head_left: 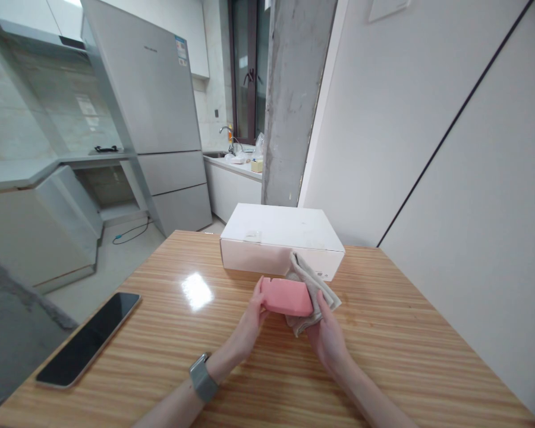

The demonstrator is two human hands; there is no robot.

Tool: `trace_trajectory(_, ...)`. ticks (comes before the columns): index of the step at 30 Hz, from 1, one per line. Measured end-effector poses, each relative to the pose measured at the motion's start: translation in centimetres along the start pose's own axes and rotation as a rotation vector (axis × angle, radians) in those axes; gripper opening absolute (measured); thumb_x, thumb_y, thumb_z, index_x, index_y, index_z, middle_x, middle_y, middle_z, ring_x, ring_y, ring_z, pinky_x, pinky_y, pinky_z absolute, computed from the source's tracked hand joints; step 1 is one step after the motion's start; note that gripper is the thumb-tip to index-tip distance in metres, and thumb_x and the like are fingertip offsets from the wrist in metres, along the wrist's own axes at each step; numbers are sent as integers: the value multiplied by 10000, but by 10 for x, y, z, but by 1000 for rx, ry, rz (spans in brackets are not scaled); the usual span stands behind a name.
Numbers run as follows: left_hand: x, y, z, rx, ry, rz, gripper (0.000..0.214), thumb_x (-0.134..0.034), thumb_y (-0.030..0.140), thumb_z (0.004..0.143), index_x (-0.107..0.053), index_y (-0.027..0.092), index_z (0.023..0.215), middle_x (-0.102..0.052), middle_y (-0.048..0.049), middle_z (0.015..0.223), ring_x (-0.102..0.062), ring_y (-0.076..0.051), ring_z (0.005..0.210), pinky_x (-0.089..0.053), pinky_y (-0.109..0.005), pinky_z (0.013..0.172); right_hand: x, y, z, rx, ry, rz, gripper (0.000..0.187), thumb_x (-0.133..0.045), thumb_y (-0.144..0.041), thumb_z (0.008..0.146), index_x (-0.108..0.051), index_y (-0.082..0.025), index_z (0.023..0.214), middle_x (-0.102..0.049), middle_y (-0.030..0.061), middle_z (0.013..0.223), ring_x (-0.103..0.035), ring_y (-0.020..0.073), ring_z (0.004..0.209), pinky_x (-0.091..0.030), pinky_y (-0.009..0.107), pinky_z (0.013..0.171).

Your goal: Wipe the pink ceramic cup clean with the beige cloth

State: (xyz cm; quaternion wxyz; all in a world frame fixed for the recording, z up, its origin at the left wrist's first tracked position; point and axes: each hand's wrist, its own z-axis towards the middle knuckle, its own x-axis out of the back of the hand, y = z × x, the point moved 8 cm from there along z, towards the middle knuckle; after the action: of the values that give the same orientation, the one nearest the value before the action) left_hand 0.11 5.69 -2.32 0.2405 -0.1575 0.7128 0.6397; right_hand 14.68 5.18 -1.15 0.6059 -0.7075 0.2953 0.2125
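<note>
Hands meeting at lower centre of frame over the table (383, 333): left hand (249, 324) gripping the pink case (286, 296) by its left end, steadying it; right hand (327, 336) pressing a grey cloth (314, 285) against its right side, fingers closed on cloth. Behind, touching the cloth, white box (280, 229) sitting shut, contents hidden. Phone (89, 339) lying lower left.

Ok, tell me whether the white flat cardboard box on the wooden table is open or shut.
Shut. The white flat cardboard box has its lid lying flush on top, with no gap or raised flap showing along its front edge.
</note>
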Motion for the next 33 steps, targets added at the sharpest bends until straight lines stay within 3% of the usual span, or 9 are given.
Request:
trace_trajectory(3, -6, 13, -6, -45, -25, 55, 604, -671, 461, 815, -530, 223, 1352, -472, -86, 1486, -365, -253, 1407, -295, -356, 1143, -3, -3, -1, -30, -2, 13, 377, -762, -523, 725, -765, -257, 991, -799, 14, 999, -687, 282, 1093, -583, 382, 900)
trace_trajectory(7, -9, 26, -12, -110, -20, 94, 722, -773, 436, 744, -514, 210, 1379, -530, -111, 1433, -403, -288, 1377, -284, -376, 1150, -13, -6, -6, -50, -68, 8, 430, -682, -551, 793, -740, -231, 1075, -775, 49, 1098, -652, 298, 1153, -543, 425, 956)
trace_trajectory(11, -18, 20, -13, -113, -138, -91, 818, -739, 521, 756, -412, 236, 1449, -507, -113, 1450, -412, -289, 1371, -283, -402, 1150, -21, -6, -12, -62, -137, 16, 435, -655, -556, 815, -726, -244, 1109, -736, 46, 1197, -584, 289, 1251, -491, 431, 1028)
trace_trajectory(14, -21, 16, -13, -80, -159, -142, 848, -744, 547, 739, -392, 261, 1455, -524, -107, 1426, -434, -278, 1351, -301, -392, 1135, -22, -4, -13, -55, -157, 13, 434, -676, -558, 796, -729, -258, 1105, -732, 28, 1206, -531, 279, 1311, -452, 414, 1076)
trace_trajectory(18, -21, 20, -15, -79, -82, -77, 899, -837, 499, 633, -454, 250, 1407, -602, -109, 1296, -527, -290, 1239, -381, -365, 1061, -18, -3, -11, -46, -140, -6, 437, -703, -571, 765, -747, -255, 1062, -747, 21, 1172, -540, 292, 1301, -455, 419, 1079)
trace_trajectory(24, -11, 26, -16, -121, 9, 43, 879, -829, 393, 663, -400, 262, 1419, -608, -85, 1197, -587, -252, 1092, -452, -337, 958, -10, -2, -11, -17, -99, -62, 474, -745, -594, 713, -744, -275, 1064, -736, 12, 1195, -556, 283, 1289, -437, 429, 1102)
trace_trajectory(33, 0, 19, -12, -121, 135, 98, 965, -834, 351, 659, -313, 264, 1466, -592, -88, 1264, -568, -241, 1138, -428, -320, 994, 11, 12, -4, 13, -16, -153, 543, -808, -596, 628, -746, -270, 1058, -714, 20, 1239, -540, 265, 1304, -403, 384, 1126)
